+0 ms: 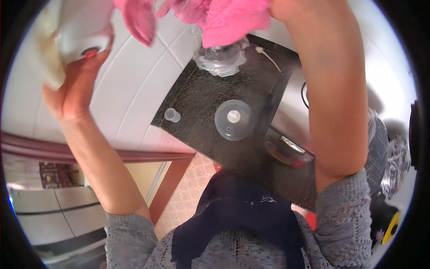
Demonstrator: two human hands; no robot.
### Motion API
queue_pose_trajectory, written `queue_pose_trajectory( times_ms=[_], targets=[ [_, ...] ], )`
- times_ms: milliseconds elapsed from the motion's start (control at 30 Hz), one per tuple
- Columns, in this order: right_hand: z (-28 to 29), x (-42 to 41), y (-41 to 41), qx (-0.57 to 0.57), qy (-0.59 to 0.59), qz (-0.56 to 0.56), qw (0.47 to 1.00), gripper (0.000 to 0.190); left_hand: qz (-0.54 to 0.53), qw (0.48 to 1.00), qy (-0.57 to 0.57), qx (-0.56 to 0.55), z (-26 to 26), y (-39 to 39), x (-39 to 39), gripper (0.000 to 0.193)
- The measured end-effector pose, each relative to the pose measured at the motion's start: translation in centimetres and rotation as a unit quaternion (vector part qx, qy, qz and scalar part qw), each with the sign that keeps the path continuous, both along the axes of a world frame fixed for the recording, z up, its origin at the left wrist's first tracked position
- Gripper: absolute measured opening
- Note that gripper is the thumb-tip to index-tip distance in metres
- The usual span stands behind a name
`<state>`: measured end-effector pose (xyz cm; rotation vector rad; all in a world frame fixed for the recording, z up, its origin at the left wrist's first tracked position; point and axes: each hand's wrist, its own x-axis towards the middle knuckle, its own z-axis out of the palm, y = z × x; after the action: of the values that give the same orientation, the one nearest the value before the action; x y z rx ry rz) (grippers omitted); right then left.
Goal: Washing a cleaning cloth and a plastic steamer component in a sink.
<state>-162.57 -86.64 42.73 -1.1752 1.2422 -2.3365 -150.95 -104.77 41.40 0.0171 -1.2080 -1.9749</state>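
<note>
My left hand is raised at the upper left, in front of the white tiled wall. Its fingers and thumb go round a blurred white object that carries a red and black spot; what kind of object it is I cannot tell. A pale cream piece shows beside it. At the top edge, my right hand is mostly cut off by the frame. From it hangs a bunched pink cloth, above the dark speckled countertop. Another pink flap hangs further left.
A translucent round lid with a white knob lies on the countertop, near a small clear plastic cup. Behind them is a crumpled clear plastic bag. A white plug with cord and a steel appliance stand to the right.
</note>
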Motion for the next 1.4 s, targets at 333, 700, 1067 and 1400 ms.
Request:
queue_pose_trajectory(
  times_ms=[333, 700, 1067, 1400],
  targets=[
    [-18.5, 1.9, -7.3, 0.132, -0.351, 0.098, 0.922, 0.026, -0.148, 0.962, 0.169, 0.157, 3.6, -0.3, 21.2, 0.09],
    [-28.1, 9.4, -9.5, 0.219, -0.452, 0.045, 0.864, 0.019, 0.103, 0.984, 0.006, 0.145, -2.2, 7.5, 50.6, 0.067],
    [-40.7, -6.6, -26.2, 0.443, 0.067, -0.247, 0.859, 0.052, 0.375, 0.819, 0.222, 0.373, -12.4, 20.9, 50.6, 0.044],
    [-45.9, -4.4, -23.8, 0.613, 0.632, -0.052, 0.472, 0.031, 0.646, 0.656, -0.09, 0.38, -18.3, 25.8, 58.7, 0.037]
  ],
)
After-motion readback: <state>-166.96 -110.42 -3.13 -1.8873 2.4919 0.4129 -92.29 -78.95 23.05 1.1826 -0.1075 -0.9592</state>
